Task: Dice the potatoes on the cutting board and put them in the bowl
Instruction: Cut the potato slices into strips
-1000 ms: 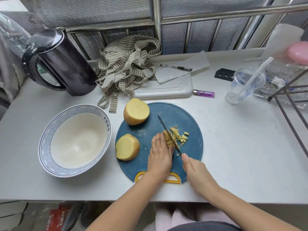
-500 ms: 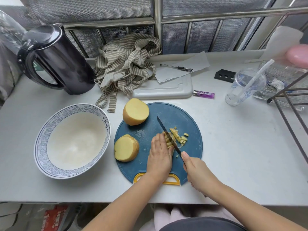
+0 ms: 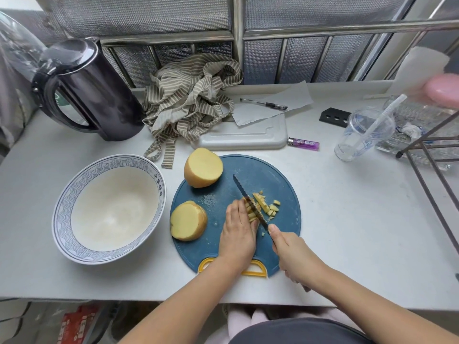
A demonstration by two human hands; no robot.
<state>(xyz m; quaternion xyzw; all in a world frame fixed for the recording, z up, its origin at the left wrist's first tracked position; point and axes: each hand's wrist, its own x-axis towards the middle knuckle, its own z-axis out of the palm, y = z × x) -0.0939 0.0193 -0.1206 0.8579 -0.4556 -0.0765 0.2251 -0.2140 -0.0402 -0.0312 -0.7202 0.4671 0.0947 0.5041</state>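
Bowl (image 3: 111, 212): left of the board on the table, nothing in it. Ceramic by the look, so heavy enough to stay put when pieces are scraped in.

Cutting board (image 3: 280, 219): round, blue, right in front of the person. Looks like smooth plastic, and the wet potato will probably skate on it.

Two potato halves: one at the board's far-left edge (image 3: 202, 167), partly overhanging, and one at the left edge (image 3: 187, 220). Neither is cut. They look firm, dense and slick on the cut face. My call: lay each cut face down for a stable base and hold it from the top with the fingertips tucked back.

Left hand (image 3: 239, 232): fingers lie on top of the potato strips (image 3: 250, 212) and press them down. The fingertips sit just beside the blade.

Right hand (image 3: 290, 254): wrapped round the knife handle, with the index finger along the spine. The hands are close together but not touching.

Knife (image 3: 248, 198): narrow blade set diagonally across the strips, tip pointing away from the person.

Strips: thin and stiff, but they will likely splay if they aren't bunched, so pin them near the cut line.

Dice (image 3: 269, 208): a small loose pile to the right of the blade. They are light and probably sticky with starch, so scooping with the blade or a cupped hand should work better than pinching.
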